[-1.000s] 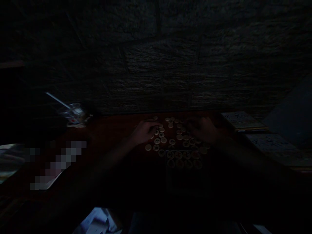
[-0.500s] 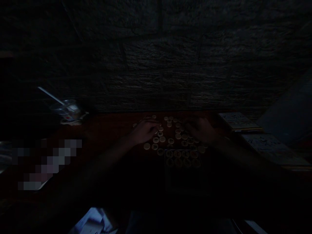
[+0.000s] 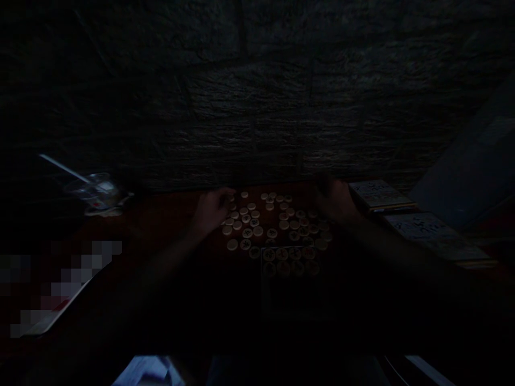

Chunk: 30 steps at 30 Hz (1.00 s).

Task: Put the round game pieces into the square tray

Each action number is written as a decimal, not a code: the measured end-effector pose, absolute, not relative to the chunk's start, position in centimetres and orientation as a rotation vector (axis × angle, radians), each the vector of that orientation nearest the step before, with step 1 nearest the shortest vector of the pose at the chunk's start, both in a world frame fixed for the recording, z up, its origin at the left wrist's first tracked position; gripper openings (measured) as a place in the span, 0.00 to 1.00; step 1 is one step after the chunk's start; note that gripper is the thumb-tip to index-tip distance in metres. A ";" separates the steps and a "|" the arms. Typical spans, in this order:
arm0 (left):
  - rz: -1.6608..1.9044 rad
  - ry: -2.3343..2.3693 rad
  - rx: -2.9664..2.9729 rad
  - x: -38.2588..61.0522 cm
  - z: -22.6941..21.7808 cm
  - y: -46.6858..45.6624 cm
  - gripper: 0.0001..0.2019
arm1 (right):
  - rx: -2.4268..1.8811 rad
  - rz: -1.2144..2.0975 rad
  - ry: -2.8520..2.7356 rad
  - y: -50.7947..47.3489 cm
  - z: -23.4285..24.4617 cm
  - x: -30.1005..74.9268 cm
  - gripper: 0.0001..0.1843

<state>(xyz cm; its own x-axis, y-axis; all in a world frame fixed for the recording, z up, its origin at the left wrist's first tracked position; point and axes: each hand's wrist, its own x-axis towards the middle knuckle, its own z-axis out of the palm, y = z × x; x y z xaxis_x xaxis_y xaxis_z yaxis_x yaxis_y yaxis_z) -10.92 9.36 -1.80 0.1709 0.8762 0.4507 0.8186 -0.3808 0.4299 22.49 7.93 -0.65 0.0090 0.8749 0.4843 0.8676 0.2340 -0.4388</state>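
Round wooden Chinese chess pieces [image 3: 258, 231] lie scattered over the dark tabletop, several with characters facing up and others blank side up. My left hand [image 3: 211, 210] is at the left edge of the spread, its fingers curled in beside the outermost pieces. Whether a piece is inside them is too dark to see. On the far right side of the pieces, my right hand [image 3: 337, 201] hovers with its fingers lost in shadow. Nearer to me, a shallow square box [image 3: 262, 292] holds several pieces set in two neat rows along its far side.
A clear plastic cup [image 3: 98, 193] with a straw stands at the back left. Two flat printed boxes [image 3: 432, 233] lie at the right. A pale-edged flat object [image 3: 70, 303], partly blurred out, lies front left. A stone wall [image 3: 257, 107] rises behind the table.
My hands have moved apart, the left one outward to the left, uncovering more pieces between them. The view has shifted slightly to the right.
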 end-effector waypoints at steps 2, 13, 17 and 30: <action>1.025 1.715 2.295 -11.1 -1.8 9.5 0.14 | -1.598 0.000 -1.795 8.3 -0.5 22.8 0.17; 0.956 1.380 2.569 -9.3 -1.3 7.5 0.13 | -1.467 0.036 -1.957 8.1 -0.5 22.7 0.13; 0.926 1.355 2.594 -9.1 -1.3 7.4 0.13 | -1.398 0.062 -2.056 7.7 -0.5 22.3 0.13; 0.934 1.289 2.488 -8.6 -1.9 7.1 0.13 | -1.231 0.149 -2.192 6.9 -0.8 21.5 0.16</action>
<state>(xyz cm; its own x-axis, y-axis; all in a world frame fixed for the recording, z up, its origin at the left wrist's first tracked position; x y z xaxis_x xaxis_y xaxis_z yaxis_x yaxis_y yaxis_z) -8.63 7.13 -1.90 0.4239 0.7880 0.4465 0.6698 -0.6046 0.4311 21.53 6.88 -0.76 -0.3788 0.8055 0.4557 0.7362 0.5606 -0.3791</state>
